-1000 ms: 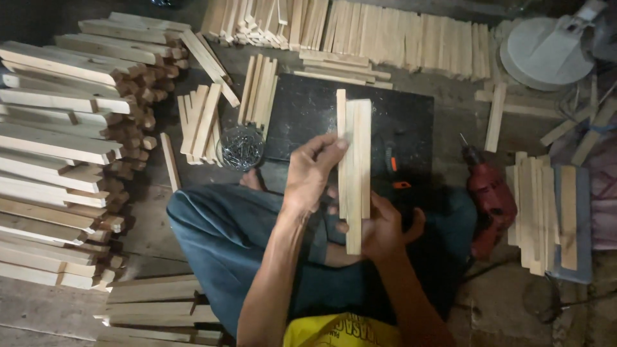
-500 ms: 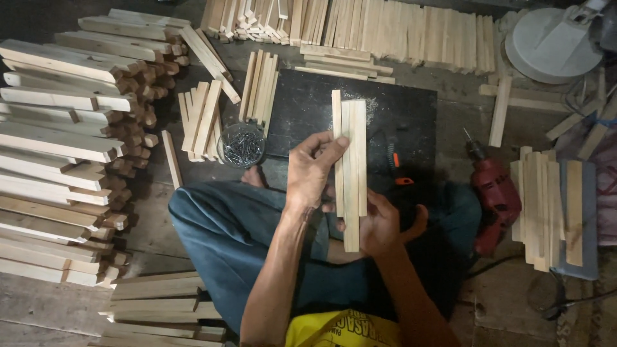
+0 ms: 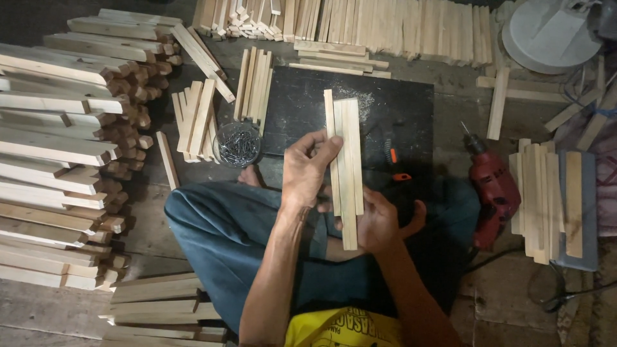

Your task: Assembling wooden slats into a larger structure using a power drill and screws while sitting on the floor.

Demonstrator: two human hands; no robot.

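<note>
Both my hands hold a few thin pale wooden slats [image 3: 345, 154] upright over my lap. My left hand [image 3: 307, 170] grips their left edge, thumb along the outermost slat. My right hand [image 3: 380, 222] supports the lower ends from underneath, palm up. The slats lie side by side, the left one sticking up a little higher. Below them sits a black work board [image 3: 398, 109] with some sawdust on it.
A round clear tub of nails [image 3: 236, 144] stands left of the board. A red power drill [image 3: 491, 186] lies at right. Stacks of wooden strips [image 3: 51, 160] fill the left side, the far edge [image 3: 385, 22] and the right [image 3: 546, 193]. A white fan base [image 3: 546, 29] is top right.
The view shifted slightly. My left hand slid a little up along the slats' left edge, squaring them together. My right hand stayed under the lower ends.
</note>
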